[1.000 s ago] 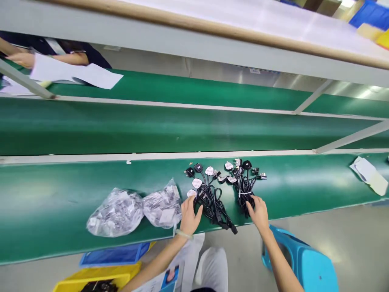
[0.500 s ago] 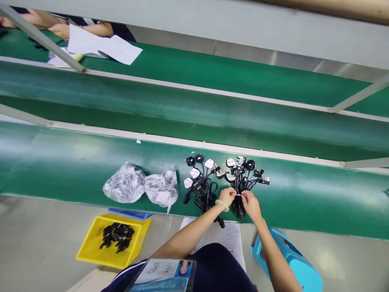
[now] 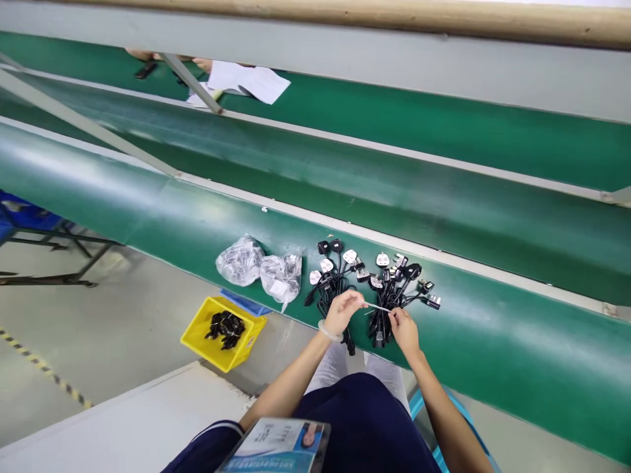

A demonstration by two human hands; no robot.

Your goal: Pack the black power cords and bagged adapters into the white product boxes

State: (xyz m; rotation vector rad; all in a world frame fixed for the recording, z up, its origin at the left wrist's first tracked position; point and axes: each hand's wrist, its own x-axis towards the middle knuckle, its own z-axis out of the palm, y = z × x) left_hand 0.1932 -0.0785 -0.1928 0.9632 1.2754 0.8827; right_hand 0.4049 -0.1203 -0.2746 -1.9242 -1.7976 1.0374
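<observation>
A thin white cable tie (image 3: 377, 307) stretches between my two hands, above a bundle of black power cords (image 3: 380, 325). Its left end is pinched in my left hand (image 3: 344, 313), which wears a pale bangle. My right hand (image 3: 405, 334) closes on its other end, at the right side of the bundle. The bundle's plugs (image 3: 397, 268) fan out toward the back of the bench, some with white pin faces. Partly behind my left hand lies a second bundle of black power cords (image 3: 329, 289) with similar plugs.
Two clear bags (image 3: 280, 279) of dark items sit left of the cords on the green bench (image 3: 493, 341). Below stands a yellow bin (image 3: 197, 328) with black pieces, beside a blue stool (image 3: 461, 414). Across the rail, papers (image 3: 263, 83) lie near another person's hands.
My left hand has drawn away to the left from the cord bundle, so more of the cable tie shows. My right hand stays at the bundle. The view has swung left.
</observation>
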